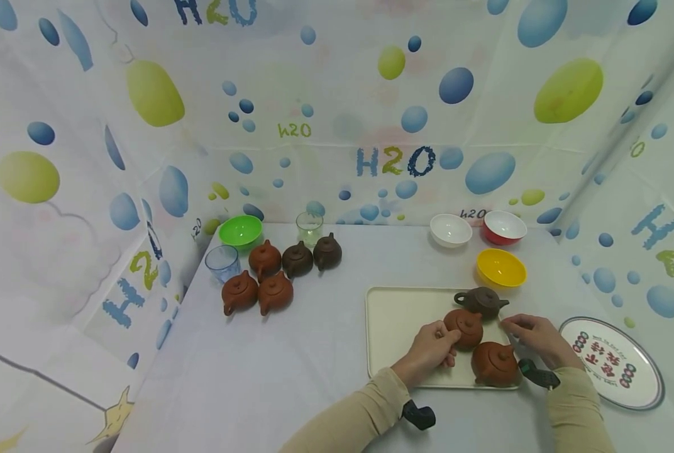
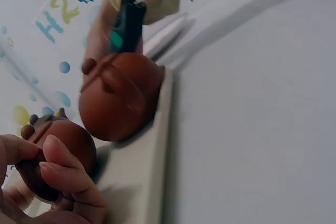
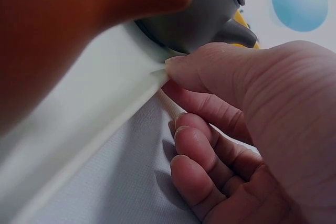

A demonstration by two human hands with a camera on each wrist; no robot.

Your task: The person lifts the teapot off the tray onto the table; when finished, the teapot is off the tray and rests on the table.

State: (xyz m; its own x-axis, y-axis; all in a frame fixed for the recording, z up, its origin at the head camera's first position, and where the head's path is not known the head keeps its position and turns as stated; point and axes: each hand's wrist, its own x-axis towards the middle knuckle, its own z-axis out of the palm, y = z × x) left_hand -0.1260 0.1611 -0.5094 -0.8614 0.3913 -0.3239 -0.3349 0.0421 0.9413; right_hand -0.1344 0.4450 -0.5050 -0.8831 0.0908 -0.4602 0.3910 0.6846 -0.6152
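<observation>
A cream tray (image 1: 396, 333) on the right half of the table bears three teapots. My left hand (image 1: 427, 351) pinches the handle of the middle reddish-brown teapot (image 1: 468, 326); in the left wrist view the thumb and finger (image 2: 62, 153) close on that handle. Behind it sits a dark brown teapot (image 1: 484, 303), and in front a larger reddish-brown teapot (image 1: 495, 363) by the tray's near right corner. At the right side, my right hand (image 1: 541, 340) pinches the tray's rim (image 3: 113, 135) between thumb and forefinger, its other fingers curled below.
Yellow (image 1: 501, 268), white (image 1: 450, 230) and red (image 1: 504, 228) bowls stand behind the tray. An oval printed mat (image 1: 614, 362) lies to the right. Several teapots (image 1: 276, 292), a green bowl (image 1: 241, 231), a blue glass (image 1: 222, 263) and a clear glass (image 1: 310, 228) stand at the back left.
</observation>
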